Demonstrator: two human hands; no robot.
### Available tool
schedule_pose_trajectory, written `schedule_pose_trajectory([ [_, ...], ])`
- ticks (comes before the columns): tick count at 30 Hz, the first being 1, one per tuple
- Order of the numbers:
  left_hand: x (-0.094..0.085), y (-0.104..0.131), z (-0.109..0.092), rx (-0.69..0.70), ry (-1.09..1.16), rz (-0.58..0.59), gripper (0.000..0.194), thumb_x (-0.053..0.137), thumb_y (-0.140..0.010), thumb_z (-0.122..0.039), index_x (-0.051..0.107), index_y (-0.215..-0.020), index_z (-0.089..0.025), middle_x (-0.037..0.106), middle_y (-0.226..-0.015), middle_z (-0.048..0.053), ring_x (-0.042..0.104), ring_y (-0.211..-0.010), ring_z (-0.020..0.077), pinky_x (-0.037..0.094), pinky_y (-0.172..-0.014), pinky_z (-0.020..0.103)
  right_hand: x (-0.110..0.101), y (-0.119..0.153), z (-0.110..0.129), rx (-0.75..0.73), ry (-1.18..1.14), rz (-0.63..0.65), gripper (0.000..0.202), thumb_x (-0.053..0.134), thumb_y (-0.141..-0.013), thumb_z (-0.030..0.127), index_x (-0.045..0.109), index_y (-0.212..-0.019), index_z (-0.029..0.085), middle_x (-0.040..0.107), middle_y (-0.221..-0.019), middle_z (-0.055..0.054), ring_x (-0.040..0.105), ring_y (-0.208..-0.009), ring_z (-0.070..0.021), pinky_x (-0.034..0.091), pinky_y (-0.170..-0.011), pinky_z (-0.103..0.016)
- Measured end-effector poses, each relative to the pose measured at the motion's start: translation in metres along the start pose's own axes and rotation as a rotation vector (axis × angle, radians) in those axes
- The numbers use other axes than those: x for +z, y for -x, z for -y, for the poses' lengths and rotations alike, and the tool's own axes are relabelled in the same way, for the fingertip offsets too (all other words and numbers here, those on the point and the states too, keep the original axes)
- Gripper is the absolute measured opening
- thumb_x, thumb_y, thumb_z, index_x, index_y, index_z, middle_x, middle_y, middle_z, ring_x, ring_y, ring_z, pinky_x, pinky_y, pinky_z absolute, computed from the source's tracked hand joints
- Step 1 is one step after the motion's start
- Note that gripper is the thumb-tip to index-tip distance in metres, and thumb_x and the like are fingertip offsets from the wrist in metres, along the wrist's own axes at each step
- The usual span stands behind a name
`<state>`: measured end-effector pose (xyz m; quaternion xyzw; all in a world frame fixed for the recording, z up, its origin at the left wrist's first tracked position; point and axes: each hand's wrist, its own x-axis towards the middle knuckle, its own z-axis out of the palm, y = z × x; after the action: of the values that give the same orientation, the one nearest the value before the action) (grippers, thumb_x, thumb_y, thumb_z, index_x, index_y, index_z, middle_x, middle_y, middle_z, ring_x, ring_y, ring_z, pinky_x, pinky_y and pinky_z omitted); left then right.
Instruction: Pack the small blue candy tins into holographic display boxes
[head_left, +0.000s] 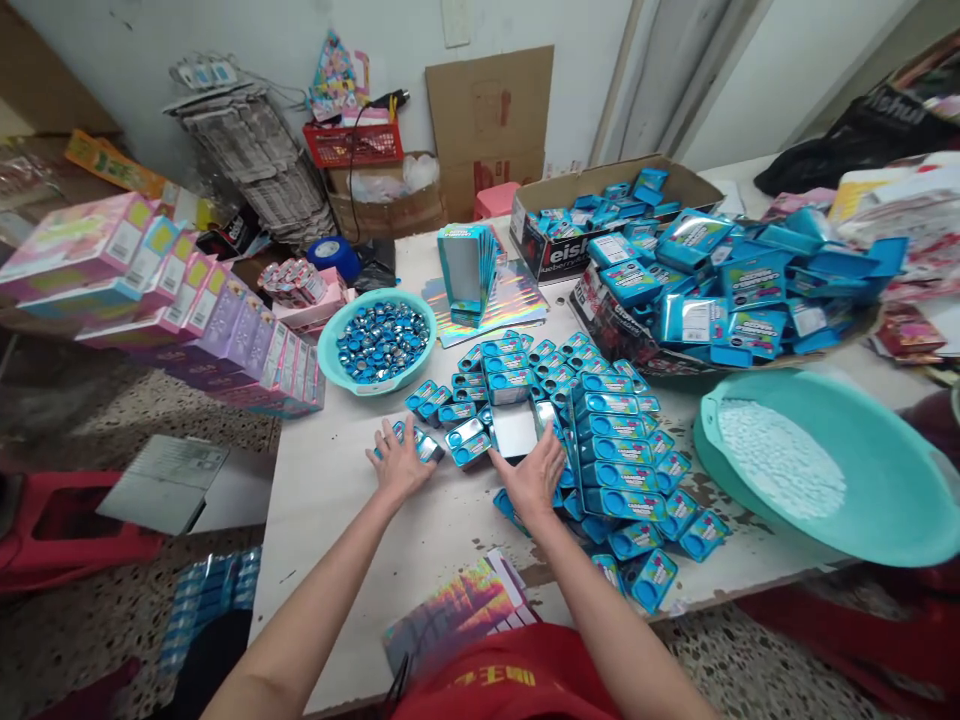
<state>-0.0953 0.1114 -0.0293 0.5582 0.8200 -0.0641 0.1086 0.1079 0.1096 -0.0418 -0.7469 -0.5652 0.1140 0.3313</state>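
Observation:
My left hand (pixel 405 464) lies over a short row of small blue tins (pixel 425 447) on the table, its fingers bent around them. In front of me is an open carton (pixel 515 430) with a pale inside and blue tins (pixel 508 365) in its far end. My right hand (pixel 529 478) grips the carton's near end, thumb at the left and fingers along the right side. More loose blue tins (pixel 466 440) lie between the hands. To the right of the carton a long stacked row of blue tins (pixel 619 450) rests on a scattered pile.
Left stands a turquoise basin (pixel 330 350) of round blue and silver pieces; right, a larger turquoise basin (pixel 892 480) with white pellets. Folded blue cartons (pixel 469 270) stand behind. Cardboard boxes (pixel 652 345) of blue packs fill the back right. Pink and purple boxes (pixel 217 310) are stacked left.

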Motion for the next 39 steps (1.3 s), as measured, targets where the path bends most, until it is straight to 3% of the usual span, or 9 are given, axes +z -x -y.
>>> schedule_pose_trajectory([
  [3, -0.003, 0.001, -0.001, 0.008, -0.014, -0.043, 0.089, 0.056, -0.068, -0.056, 0.02, -0.143, -0.025, 0.012, -0.147, 0.02, 0.016, -0.132, 0.0447, 0.02, -0.099, 0.061, -0.001, 0.001, 0.002, 0.041, 0.018, -0.007, 0.102, 0.058, -0.067, 0.067, 0.023, -0.137, 0.003, 0.044, -0.122, -0.029, 0.04, -0.112, -0.0399, 0.032, -0.091, -0.052],
  [7, -0.016, 0.007, 0.001, 0.03, 0.005, -0.023, 0.072, 0.055, -0.069, -0.056, 0.037, -0.134, -0.033, 0.03, -0.137, 0.015, 0.035, -0.121, 0.0385, 0.033, -0.092, 0.054, -0.002, 0.002, -0.002, 0.095, 0.003, 0.005, 0.1, 0.057, -0.065, 0.069, 0.027, -0.135, 0.003, 0.047, -0.12, -0.029, 0.04, -0.112, -0.0407, 0.031, -0.089, -0.052],
  [12, -0.064, 0.022, 0.024, -0.053, 0.122, -0.003, 0.069, 0.06, -0.064, -0.049, 0.043, -0.128, -0.028, 0.043, -0.124, 0.014, 0.043, -0.114, 0.0373, 0.038, -0.089, 0.054, -0.001, 0.002, -0.008, 0.081, -0.005, 0.009, 0.091, 0.06, -0.064, 0.064, 0.035, -0.129, 0.007, 0.051, -0.117, -0.026, 0.041, -0.112, -0.0389, 0.03, -0.09, -0.05],
  [15, -0.112, 0.027, 0.017, 0.216, 0.371, -0.025, 0.074, 0.064, -0.061, -0.047, 0.041, -0.128, -0.025, 0.046, -0.124, 0.01, 0.045, -0.114, 0.0306, 0.039, -0.096, 0.045, 0.001, 0.002, -0.009, 0.056, -0.018, -0.017, 0.085, 0.061, -0.066, 0.059, 0.036, -0.128, 0.008, 0.051, -0.118, -0.025, 0.041, -0.114, -0.0378, 0.03, -0.091, -0.05],
  [19, -0.151, 0.023, -0.05, 0.633, 0.545, 0.091, 0.08, 0.066, -0.061, -0.049, 0.035, -0.131, -0.025, 0.045, -0.128, 0.006, 0.047, -0.115, 0.0256, 0.04, -0.098, 0.038, 0.003, 0.002, -0.008, 0.075, -0.032, -0.036, 0.079, 0.064, -0.064, 0.053, 0.038, -0.125, 0.009, 0.053, -0.116, -0.023, 0.041, -0.113, -0.0369, 0.03, -0.091, -0.049],
  [22, -0.142, 0.016, -0.11, 0.802, 0.36, 0.043, 0.081, 0.069, -0.058, -0.046, 0.039, -0.13, -0.026, 0.042, -0.129, 0.007, 0.042, -0.118, 0.0283, 0.035, -0.1, 0.041, 0.003, 0.001, -0.006, 0.095, -0.043, -0.052, 0.077, 0.066, -0.062, 0.048, 0.04, -0.123, 0.009, 0.054, -0.114, -0.022, 0.043, -0.111, -0.0356, 0.031, -0.092, -0.048],
  [25, -0.119, 0.011, -0.143, 0.798, 0.092, -0.078, 0.081, 0.07, -0.056, -0.043, 0.042, -0.13, -0.026, 0.035, -0.135, 0.011, 0.035, -0.123, 0.0344, 0.032, -0.1, 0.048, 0.002, -0.001, -0.003, 0.114, -0.065, -0.061, 0.076, 0.067, -0.058, 0.042, 0.041, -0.123, 0.011, 0.054, -0.115, -0.019, 0.044, -0.111, -0.0341, 0.031, -0.093, -0.046],
  [28, -0.108, 0.008, -0.149, 0.789, -0.077, -0.108, 0.083, 0.069, -0.059, -0.044, 0.039, -0.134, -0.026, 0.031, -0.137, 0.013, 0.033, -0.124, 0.0359, 0.032, -0.098, 0.049, 0.0, -0.004, -0.001, 0.135, -0.08, -0.038, 0.077, 0.069, -0.056, 0.037, 0.041, -0.123, 0.012, 0.055, -0.116, -0.018, 0.043, -0.112, -0.0336, 0.03, -0.094, -0.046],
  [39, -0.123, 0.015, -0.164, 0.753, -0.287, -0.058, 0.089, 0.061, -0.066, -0.045, 0.02, -0.144, -0.028, 0.029, -0.138, 0.015, 0.032, -0.123, 0.0373, 0.034, -0.094, 0.048, -0.004, -0.007, 0.001, 0.212, -0.083, 0.051, 0.086, 0.069, -0.054, 0.036, 0.036, -0.13, 0.013, 0.053, -0.12, -0.016, 0.039, -0.118, -0.0316, 0.026, -0.098, -0.044],
])
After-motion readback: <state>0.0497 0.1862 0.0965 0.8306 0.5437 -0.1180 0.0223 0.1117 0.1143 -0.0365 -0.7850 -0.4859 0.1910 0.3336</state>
